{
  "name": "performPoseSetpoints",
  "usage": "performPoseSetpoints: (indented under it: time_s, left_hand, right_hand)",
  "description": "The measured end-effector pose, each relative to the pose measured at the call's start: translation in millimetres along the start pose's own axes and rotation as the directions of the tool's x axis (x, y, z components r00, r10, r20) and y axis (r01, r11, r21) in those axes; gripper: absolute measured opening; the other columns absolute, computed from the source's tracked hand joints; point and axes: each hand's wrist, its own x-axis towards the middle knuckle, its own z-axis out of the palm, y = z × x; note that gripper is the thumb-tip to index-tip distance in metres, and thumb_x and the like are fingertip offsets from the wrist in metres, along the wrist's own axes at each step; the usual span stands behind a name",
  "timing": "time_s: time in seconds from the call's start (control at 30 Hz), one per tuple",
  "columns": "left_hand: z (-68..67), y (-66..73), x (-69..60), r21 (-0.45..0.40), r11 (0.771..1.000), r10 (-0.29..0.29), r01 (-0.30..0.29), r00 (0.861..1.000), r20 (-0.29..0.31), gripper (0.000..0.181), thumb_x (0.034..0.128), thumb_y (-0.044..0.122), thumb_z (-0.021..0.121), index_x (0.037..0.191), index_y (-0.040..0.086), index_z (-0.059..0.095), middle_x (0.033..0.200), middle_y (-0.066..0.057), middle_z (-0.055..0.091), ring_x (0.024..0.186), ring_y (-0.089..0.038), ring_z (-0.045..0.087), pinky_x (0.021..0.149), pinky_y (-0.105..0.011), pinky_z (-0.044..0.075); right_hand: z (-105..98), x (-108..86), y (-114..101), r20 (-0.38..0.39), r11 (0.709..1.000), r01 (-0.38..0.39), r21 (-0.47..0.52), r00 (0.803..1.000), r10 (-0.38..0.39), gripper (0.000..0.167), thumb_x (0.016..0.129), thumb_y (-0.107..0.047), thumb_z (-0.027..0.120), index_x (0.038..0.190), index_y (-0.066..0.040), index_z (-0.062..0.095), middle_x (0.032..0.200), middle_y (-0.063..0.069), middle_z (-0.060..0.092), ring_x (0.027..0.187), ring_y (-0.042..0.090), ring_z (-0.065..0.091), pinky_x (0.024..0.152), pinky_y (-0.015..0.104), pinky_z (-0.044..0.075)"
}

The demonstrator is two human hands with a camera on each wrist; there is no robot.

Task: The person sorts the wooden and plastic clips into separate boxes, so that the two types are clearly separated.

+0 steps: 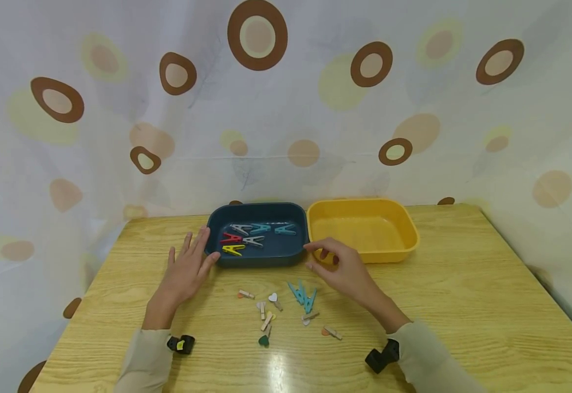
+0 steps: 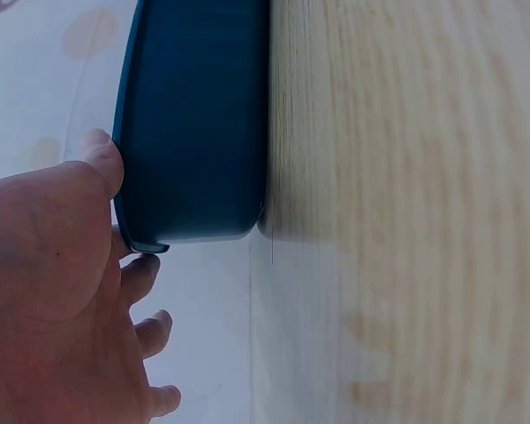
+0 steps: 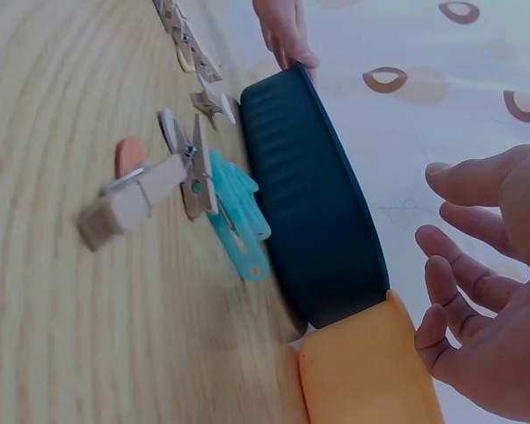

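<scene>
steady the navy tub [image 1: 261,262] lightly with your left hand [image 1: 184,274], its fingers spread at the corner, and with your right hand [image 1: 345,269] empty, thumb and forefinger parted, pinch the turquoise clothespins [image 1: 308,305] singly from the table [image 1: 207,349] before the tub, clear of the small wooden pegs [image 1: 266,321].

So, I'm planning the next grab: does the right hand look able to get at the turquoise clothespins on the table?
Probably yes: the right hand looks empty and close by, and the turquoise clothespins lie on the table with nothing visible covering them or standing between.
</scene>
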Motion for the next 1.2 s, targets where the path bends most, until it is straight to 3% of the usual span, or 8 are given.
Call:
performPoseSetpoints:
  time_s: [0.27, 0.47, 0.8, 1.03, 1.2]
  left_hand:
    - [-1.4, 1.8, -0.1, -0.006, 1.000, 0.003, -0.003, 1.000, 0.001, 0.073, 0.1106, 0.051, 0.034, 0.166, 0.008, 0.012, 0.171, -0.014, 0.013, 0.155, -0.044, 0.007, 0.114, -0.076, 0.003]
    - [-1.5, 2.4, 0.2, -0.019, 1.000, 0.014, -0.014, 1.000, -0.023, 0.073, 0.1102, 0.051, 0.035, 0.165, 0.007, 0.015, 0.170, -0.015, 0.016, 0.154, -0.046, 0.010, 0.113, -0.077, 0.004]
    - [-2.1, 1.2, 0.0, 0.000, 1.000, 0.003, -0.003, 1.000, 0.005, 0.073, 0.1106, 0.051, 0.033, 0.166, 0.008, 0.012, 0.171, -0.014, 0.013, 0.155, -0.045, 0.007, 0.114, -0.076, 0.003]
    - [-1.0, 0.7, -1.7, -0.004, 1.000, 0.003, -0.003, 1.000, 0.006, 0.072, 0.1112, 0.050, 0.032, 0.166, 0.008, 0.011, 0.171, -0.013, 0.012, 0.155, -0.044, 0.007, 0.114, -0.076, 0.003]
    - [-1.7, 1.4, -0.7, -0.006, 1.000, 0.005, -0.005, 1.000, 0.003, 0.072, 0.1110, 0.050, 0.033, 0.166, 0.008, 0.012, 0.171, -0.013, 0.012, 0.155, -0.044, 0.007, 0.114, -0.076, 0.002]
  right_hand:
    - [0.1, -12.6, 0.6, 0.015, 1.000, -0.006, 0.017, 1.000, 0.005, 0.026, 0.091, -0.014, 0.080, 0.117, -0.015, 0.075, 0.102, -0.006, 0.070, 0.086, 0.025, 0.058, 0.066, 0.035, 0.047]
    - [0.2, -22.6, 3.1, 0.031, 0.999, -0.002, 0.044, 1.000, 0.000, 0.026, 0.090, -0.012, 0.080, 0.116, -0.013, 0.075, 0.107, 0.002, 0.074, 0.087, 0.022, 0.061, 0.068, 0.036, 0.051]
    - [6.8, -35.2, 15.2, 0.118, 0.995, 0.001, 0.098, 0.993, -0.012, 0.030, 0.089, -0.003, 0.079, 0.119, -0.003, 0.073, 0.114, 0.012, 0.072, 0.094, 0.033, 0.063, 0.069, 0.038, 0.054]
    - [9.2, -38.7, 18.8, 0.207, 0.992, -0.100, 0.076, 0.975, 0.082, 0.032, 0.089, -0.005, 0.079, 0.120, -0.007, 0.072, 0.118, 0.006, 0.071, 0.099, 0.028, 0.063, 0.072, 0.034, 0.052]
    - [9.4, -38.2, 21.1, 0.249, 0.990, -0.124, 0.064, 0.963, 0.105, 0.033, 0.090, -0.006, 0.078, 0.123, -0.010, 0.072, 0.120, 0.003, 0.071, 0.096, 0.026, 0.062, 0.073, 0.031, 0.049]
